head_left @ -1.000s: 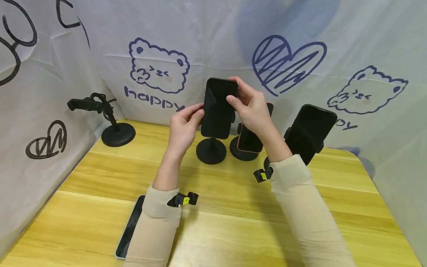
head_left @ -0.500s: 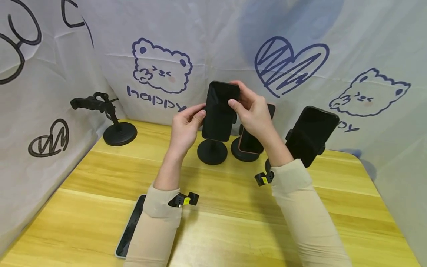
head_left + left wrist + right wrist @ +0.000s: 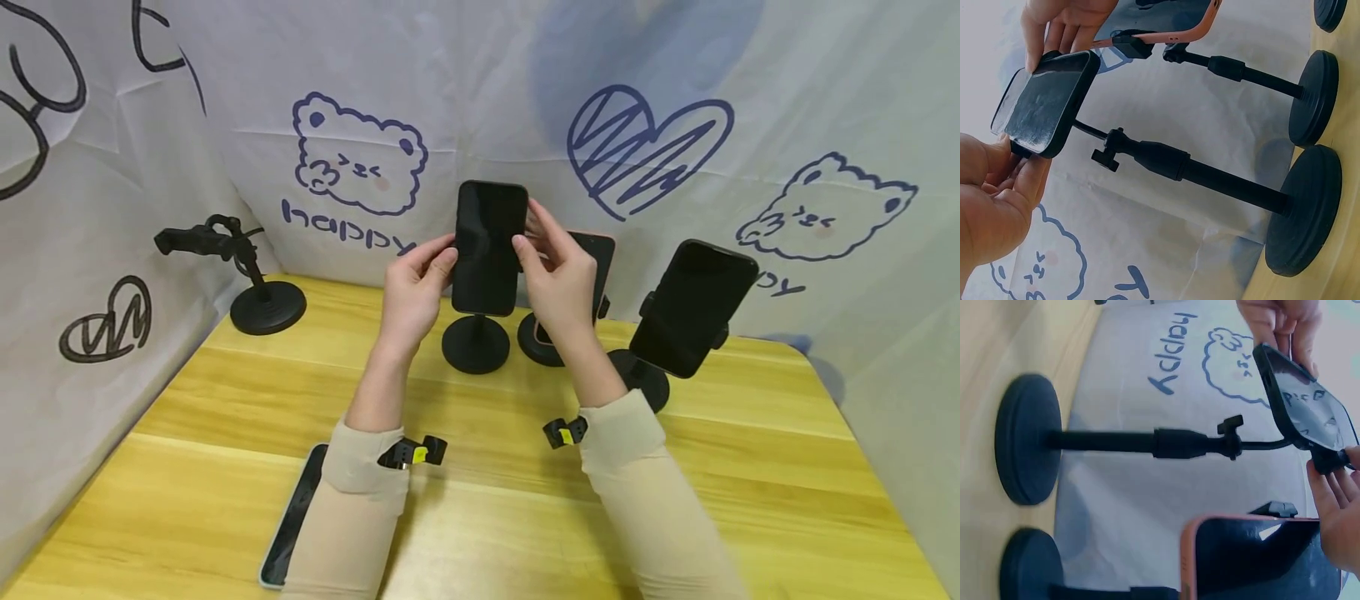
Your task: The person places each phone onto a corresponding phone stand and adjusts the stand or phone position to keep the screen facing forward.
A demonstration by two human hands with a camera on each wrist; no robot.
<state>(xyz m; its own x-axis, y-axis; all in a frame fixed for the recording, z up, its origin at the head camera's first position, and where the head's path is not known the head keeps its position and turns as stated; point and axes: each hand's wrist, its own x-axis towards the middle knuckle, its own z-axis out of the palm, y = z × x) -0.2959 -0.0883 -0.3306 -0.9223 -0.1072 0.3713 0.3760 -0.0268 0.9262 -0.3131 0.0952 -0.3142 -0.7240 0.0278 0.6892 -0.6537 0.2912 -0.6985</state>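
A black smartphone [image 3: 489,250] stands upright in a black phone stand [image 3: 477,343] with a round base. My left hand [image 3: 411,292] grips the phone's left edge, thumb in front and fingers reaching behind. On the opposite edge, my right hand [image 3: 561,279] holds the phone with its thumb at the front edge and its fingers behind. From the left wrist, the phone [image 3: 1047,103] appears tilted on the stand's thin arm, between both hands. The right wrist view shows a black clamp piece [image 3: 1329,460] by the right fingers; the rest of the holder is hidden behind the phone.
A pink-edged phone [image 3: 597,258] on a stand is close behind my right hand. Farther right, another black phone [image 3: 693,308] sits in a stand. An unloaded stand [image 3: 267,307] is at left. A light-edged phone [image 3: 296,517] lies flat, partly under my left forearm.
My right hand has slid down from the phone's upper right corner to the middle of its right edge. The phone has shifted slightly left. My left hand stays at the left edge.
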